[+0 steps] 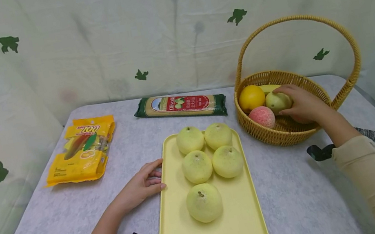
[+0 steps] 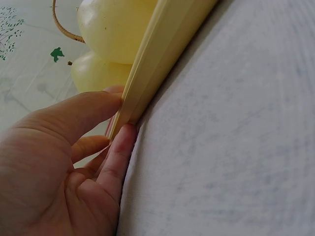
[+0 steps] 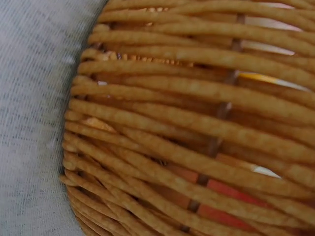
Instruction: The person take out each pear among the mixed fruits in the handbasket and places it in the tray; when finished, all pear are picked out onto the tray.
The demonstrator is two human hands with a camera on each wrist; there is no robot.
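Observation:
My right hand (image 1: 302, 106) reaches into the wicker basket (image 1: 265, 135) and grips a round pale green fruit (image 1: 276, 103), fingers over its top and thumb at its near side. An orange (image 1: 251, 98) and a pink peach (image 1: 263, 116) lie beside that fruit. Basket weave fills the right wrist view, hiding the hand there. My left hand (image 1: 139, 187) touches the left edge of a yellow tray (image 1: 236, 231) with its fingertips; the left wrist view has thumb and fingers against the rim (image 2: 147, 59). Several round pale green fruits (image 1: 204, 203) sit on the tray.
A yellow snack bag (image 1: 82, 155) lies at the table's left. Behind the tray is a green and tan pasta packet (image 1: 180, 106). The basket's tall handle (image 1: 290, 19) arches above it. A pale curtain (image 1: 157, 26) hangs behind the table.

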